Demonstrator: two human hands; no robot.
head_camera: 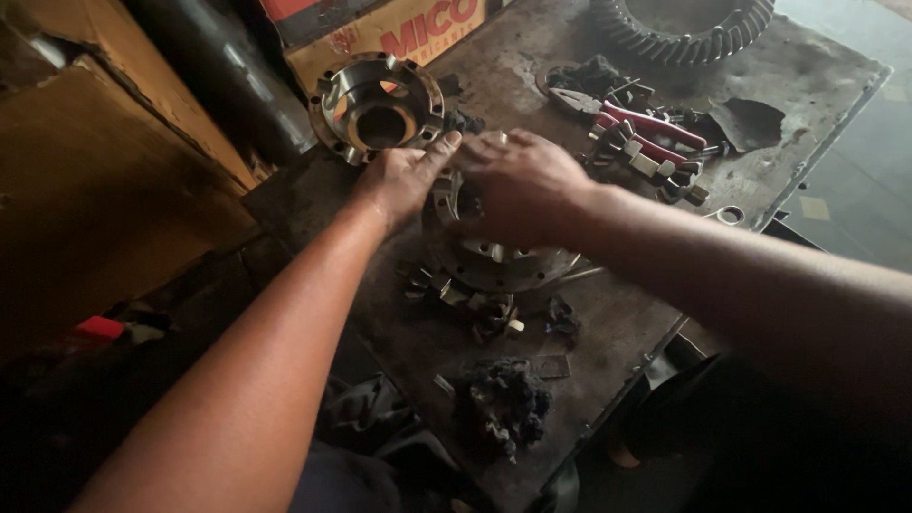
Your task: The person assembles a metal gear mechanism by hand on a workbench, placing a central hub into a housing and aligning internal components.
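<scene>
Both hands, left hand [404,179] and right hand [518,185], grip a round metal housing [499,261] mid-assembly, its loose bolts [475,304] unfitted at six o'clock on the tabletop [608,323].

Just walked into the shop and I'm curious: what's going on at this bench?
A person has both hands on a round metal part on a grimy workbench. The left hand rests at its edge; the right hand covers its top. Loose bolts lie beside it, with red-handled pliers further back.

hands: left hand [404,176] and right hand [518,185] rest together on round metal housing [499,261]
surface [418,332]: greasy
far edge: flanged hub [377,104], ring gear [684,28]
</scene>
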